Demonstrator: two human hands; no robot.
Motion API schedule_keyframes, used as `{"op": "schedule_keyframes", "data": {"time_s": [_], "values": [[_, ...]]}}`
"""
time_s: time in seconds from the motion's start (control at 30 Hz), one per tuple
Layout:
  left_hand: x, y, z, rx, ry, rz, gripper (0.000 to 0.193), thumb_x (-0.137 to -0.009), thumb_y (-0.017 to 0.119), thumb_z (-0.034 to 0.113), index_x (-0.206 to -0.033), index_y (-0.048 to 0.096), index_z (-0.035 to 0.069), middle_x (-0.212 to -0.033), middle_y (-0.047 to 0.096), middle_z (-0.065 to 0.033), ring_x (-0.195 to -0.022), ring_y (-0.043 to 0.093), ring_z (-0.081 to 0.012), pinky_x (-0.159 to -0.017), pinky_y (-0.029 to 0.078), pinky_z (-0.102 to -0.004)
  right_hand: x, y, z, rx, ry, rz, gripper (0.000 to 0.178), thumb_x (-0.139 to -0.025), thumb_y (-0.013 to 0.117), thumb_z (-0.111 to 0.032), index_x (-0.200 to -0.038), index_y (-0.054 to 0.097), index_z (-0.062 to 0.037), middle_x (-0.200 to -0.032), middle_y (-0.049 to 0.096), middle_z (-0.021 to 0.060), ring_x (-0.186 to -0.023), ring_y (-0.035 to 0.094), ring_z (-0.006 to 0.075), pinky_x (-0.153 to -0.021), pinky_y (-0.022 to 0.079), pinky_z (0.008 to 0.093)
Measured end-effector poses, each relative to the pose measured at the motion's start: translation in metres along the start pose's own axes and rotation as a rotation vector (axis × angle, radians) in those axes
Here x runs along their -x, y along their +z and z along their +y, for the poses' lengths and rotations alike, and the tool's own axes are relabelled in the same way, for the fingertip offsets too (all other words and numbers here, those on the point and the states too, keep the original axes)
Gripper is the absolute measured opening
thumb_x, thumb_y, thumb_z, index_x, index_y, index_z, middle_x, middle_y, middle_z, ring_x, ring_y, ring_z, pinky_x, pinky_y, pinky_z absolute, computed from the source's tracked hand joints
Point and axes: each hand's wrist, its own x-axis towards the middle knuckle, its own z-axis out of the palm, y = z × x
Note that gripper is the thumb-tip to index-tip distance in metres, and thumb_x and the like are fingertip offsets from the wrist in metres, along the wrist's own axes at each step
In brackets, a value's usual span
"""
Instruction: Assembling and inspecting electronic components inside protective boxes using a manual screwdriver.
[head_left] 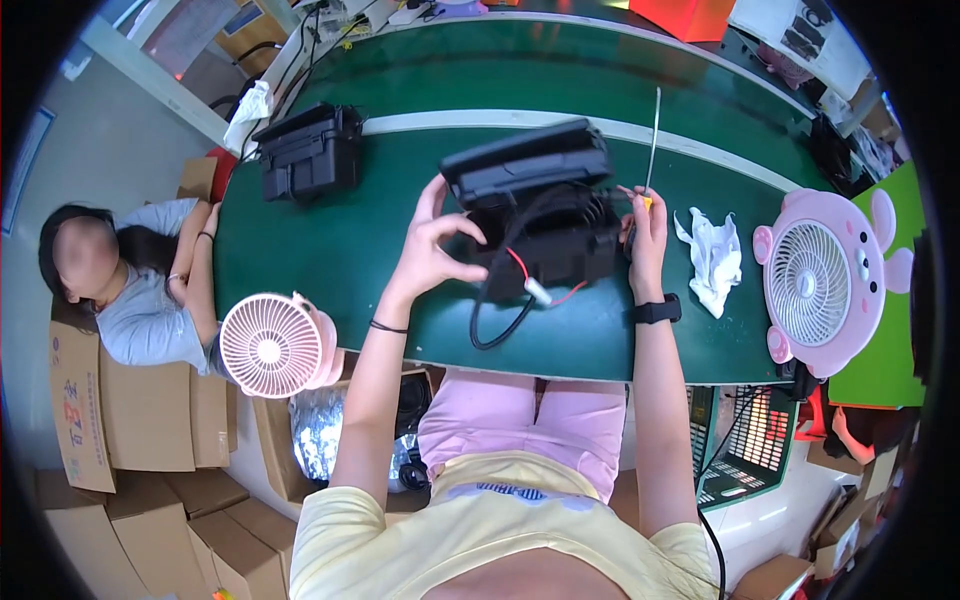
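A black plastic box [560, 250] with its hinged lid [530, 160] raised is held above the green tabletop, tilted. A black cable [480, 320] loops out of its front, and red wires end in a small white connector [538, 292]. My left hand [435, 245] is curled around the box's left end, thumb low and fingers up by the lid. In my right hand [645, 245] is a screwdriver [654, 140], its long thin shaft pointing up and a bit of yellow handle showing. That hand is against the box's right end; its fingertips are partly hidden.
Another black box [312, 155] stands at the far left of the green table [390, 150]. Crumpled white paper [712, 262] lies right of my hand, near a pink animal-shaped fan [810, 285]. A small pink fan [270, 345] and a seated person [150, 270] are at the left.
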Motion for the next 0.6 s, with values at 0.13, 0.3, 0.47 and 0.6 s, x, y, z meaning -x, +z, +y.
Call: {"op": "schedule_keyframes", "data": {"time_s": [0.13, 0.3, 0.47, 0.6], "values": [[0.006, 0.0, 0.043, -0.198, 0.192, -0.094, 0.05, -0.052, 0.095, 0.027, -0.098, 0.079, 0.013, -0.16, 0.025, -0.0199, -0.145, 0.032, -0.0412, -0.118, 0.033, -0.0488, 0.009, -0.003, -0.007, -0.027, 0.043, 0.005, 0.033, -0.105, 0.052, -0.032, -0.129, 0.053, -0.0086, -0.119, 0.067, 0.0047, -0.073, 0.051, 0.0029, -0.061, 0.04, 0.0177], [0.014, 0.002, 0.04, -0.134, 0.191, -0.106, 0.059, -0.056, 0.093, 0.032, -0.111, 0.078, 0.015, -0.161, 0.024, -0.0184, -0.146, 0.032, -0.0381, -0.118, 0.033, -0.0513, 0.061, -0.005, -0.04, -0.063, 0.149, 0.043, 0.039, -0.1, 0.061, -0.026, -0.133, 0.048, -0.0099, -0.106, 0.065, 0.0048, -0.067, 0.051, 0.0048, -0.054, 0.041, 0.0179], [-0.006, 0.008, 0.032, -0.071, 0.226, 0.012, 0.027, -0.076, 0.081, 0.01, -0.103, 0.079, 0.006, -0.16, 0.029, -0.0172, -0.147, 0.032, -0.0371, -0.113, 0.042, -0.0489, 0.098, -0.005, -0.04, -0.066, 0.266, 0.02, 0.044, -0.096, 0.067, -0.018, -0.133, 0.047, -0.0084, -0.086, 0.052, -0.0031, -0.065, 0.052, 0.003, -0.053, 0.044, 0.0184], [-0.031, 0.037, 0.019, -0.089, 0.014, 0.278, 0.023, -0.099, 0.062, 0.019, -0.111, 0.072, 0.002, -0.153, 0.036, -0.018, -0.133, 0.05, -0.0313, -0.092, 0.056, -0.0404, 0.121, 0.007, -0.031, -0.077, 0.233, 0.083, 0.046, -0.094, 0.068, -0.012, -0.133, 0.045, -0.0073, -0.082, 0.052, -0.0011, -0.065, 0.052, 0.006, -0.056, 0.043, 0.0202]]}}
